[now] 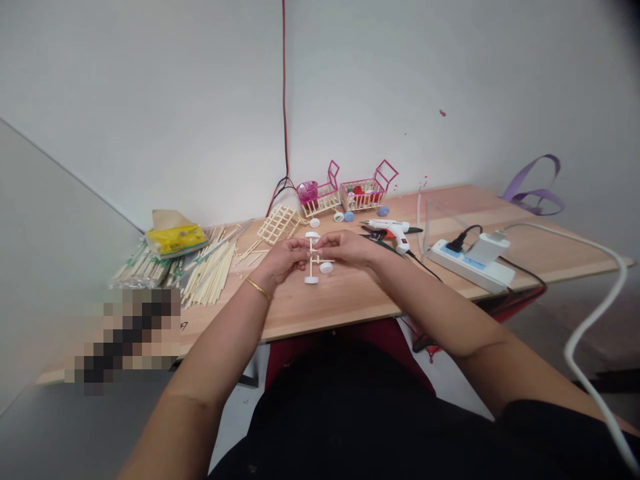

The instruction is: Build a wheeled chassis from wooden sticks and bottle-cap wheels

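Note:
Both hands meet over the middle of the wooden table [350, 300] and hold a small frame of thin sticks with white cap wheels [314, 261]. My left hand [281, 259], with a gold bangle on the wrist, grips its left side. My right hand [350, 247] pinches its right side. One white wheel sits at the top of the frame, one at the bottom and one at the lower right. The frame is held just above the table top.
A pile of bamboo sticks [207, 273] and a yellow tissue pack [176, 240] lie at the left. A stick lattice [279, 223], two small pink stick carts [345, 192], a white glue gun [393, 230], a power strip [470, 263] and loose caps are behind and right.

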`<state>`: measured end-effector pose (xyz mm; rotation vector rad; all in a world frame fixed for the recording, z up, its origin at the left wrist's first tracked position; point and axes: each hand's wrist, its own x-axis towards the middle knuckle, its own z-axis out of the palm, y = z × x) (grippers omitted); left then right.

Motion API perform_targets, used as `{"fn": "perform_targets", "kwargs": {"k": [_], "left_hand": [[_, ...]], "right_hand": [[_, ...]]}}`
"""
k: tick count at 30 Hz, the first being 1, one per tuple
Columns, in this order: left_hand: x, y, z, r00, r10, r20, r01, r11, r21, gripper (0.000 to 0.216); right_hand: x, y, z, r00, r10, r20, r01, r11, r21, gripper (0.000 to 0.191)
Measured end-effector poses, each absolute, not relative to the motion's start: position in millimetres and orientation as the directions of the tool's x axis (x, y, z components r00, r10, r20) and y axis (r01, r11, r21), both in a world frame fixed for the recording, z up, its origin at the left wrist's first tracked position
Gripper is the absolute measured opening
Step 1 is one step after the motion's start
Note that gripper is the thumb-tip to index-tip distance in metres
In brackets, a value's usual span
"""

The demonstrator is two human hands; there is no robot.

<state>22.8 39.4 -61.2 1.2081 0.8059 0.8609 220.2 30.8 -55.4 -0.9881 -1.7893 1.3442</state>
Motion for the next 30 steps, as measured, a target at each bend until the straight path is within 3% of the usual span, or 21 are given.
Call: {"fn": "perform_targets", "kwargs": {"k": [15, 30], "left_hand": [[22.5, 41.2, -64.3, 0.457, 0.887, -0.061, -0.104, 0.122, 0.987, 0.032], [25.2, 35.8, -61.2, 0.487, 0.872, -0.057, -0.126, 0.134, 0.983, 0.041]], "right_hand": [[221.8, 32.0, -55.0, -0.482, 0.872, 0.084, 0.256, 0.232, -0.939, 0.030], [207.0, 27.9, -51.6, -0.345, 0.918, 0.196, 0.273, 0.298, -0.915, 0.023]]}}
